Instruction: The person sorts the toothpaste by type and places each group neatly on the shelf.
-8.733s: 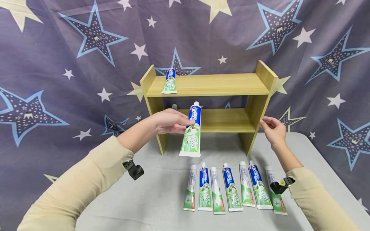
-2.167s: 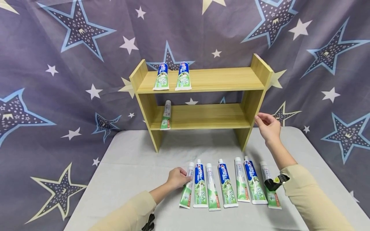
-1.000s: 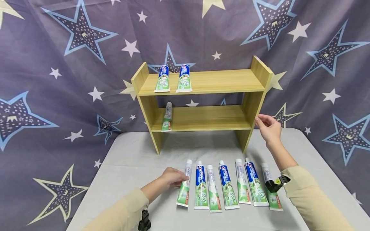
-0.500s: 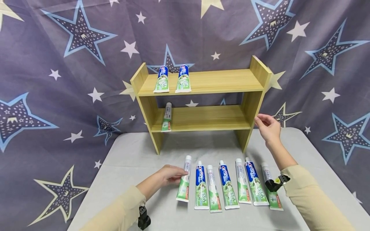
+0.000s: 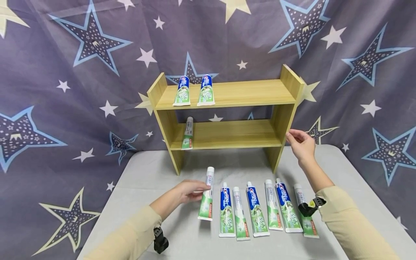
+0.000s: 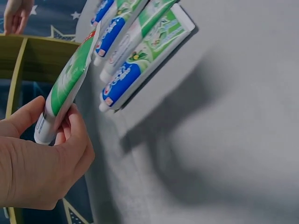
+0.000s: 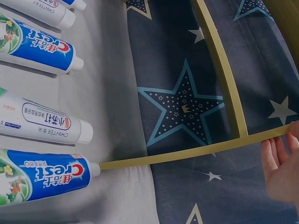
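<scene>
My left hand (image 5: 188, 191) pinches a white and green toothpaste tube (image 5: 206, 204) between thumb and fingers, cap upward, tilted above the table. In the left wrist view this tube (image 6: 70, 86) is clear of the tabletop, gripped near its cap end. At the right, my right hand (image 5: 303, 146) pinches the front edge of the wooden shelf (image 5: 253, 93) on its side panel. The right wrist view shows the fingers against this panel (image 7: 201, 151). Two blue and green Crest tubes (image 5: 206, 91) lie on the upper board, left side; one white and green tube (image 5: 187, 133) lies on the lower board.
On the grey table (image 5: 156, 169), several tubes lie in a row before the shelf, blue-green Crest (image 5: 226, 213) alternating with white-green (image 5: 240, 215). The rightmost tube (image 5: 307, 216) is partly hidden by the right wrist camera. A star-patterned cloth (image 5: 81, 126) hangs behind.
A second Crest tube has gone from my left hand to the upper board. My left hand has since taken the leftmost white-green tube and raised it off the table. My right hand stays put.
</scene>
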Action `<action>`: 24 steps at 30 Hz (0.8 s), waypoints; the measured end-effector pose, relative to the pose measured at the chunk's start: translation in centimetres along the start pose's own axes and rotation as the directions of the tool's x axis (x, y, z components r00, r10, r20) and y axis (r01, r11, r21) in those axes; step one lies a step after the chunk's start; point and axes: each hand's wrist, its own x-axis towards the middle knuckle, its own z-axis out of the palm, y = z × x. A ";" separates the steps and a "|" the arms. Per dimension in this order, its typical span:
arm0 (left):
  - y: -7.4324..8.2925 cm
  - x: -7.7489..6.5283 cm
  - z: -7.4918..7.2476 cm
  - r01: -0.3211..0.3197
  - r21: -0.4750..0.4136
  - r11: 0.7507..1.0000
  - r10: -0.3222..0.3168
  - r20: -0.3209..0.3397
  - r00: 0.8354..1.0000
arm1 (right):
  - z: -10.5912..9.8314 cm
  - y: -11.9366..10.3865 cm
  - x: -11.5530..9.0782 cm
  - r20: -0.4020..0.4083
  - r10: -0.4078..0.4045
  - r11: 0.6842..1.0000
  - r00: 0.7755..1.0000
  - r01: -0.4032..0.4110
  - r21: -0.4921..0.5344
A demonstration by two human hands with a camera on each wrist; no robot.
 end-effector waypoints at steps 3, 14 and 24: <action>0.6 -0.3 -0.2 -0.005 0.015 1.000 0.004 0.028 1.000 | 0.0 0.0 0.0 -0.001 0.007 1.000 1.000 -0.007 -0.011; 3.1 -0.9 -0.4 -0.072 0.040 0.997 0.070 0.062 0.996 | 0.0 -0.2 -0.1 -0.008 0.008 1.000 1.000 -0.008 -0.011; 6.2 -2.2 -0.5 -0.142 0.095 0.985 0.130 0.122 0.984 | 0.0 -0.3 -0.2 -0.006 0.008 0.999 1.000 -0.009 -0.035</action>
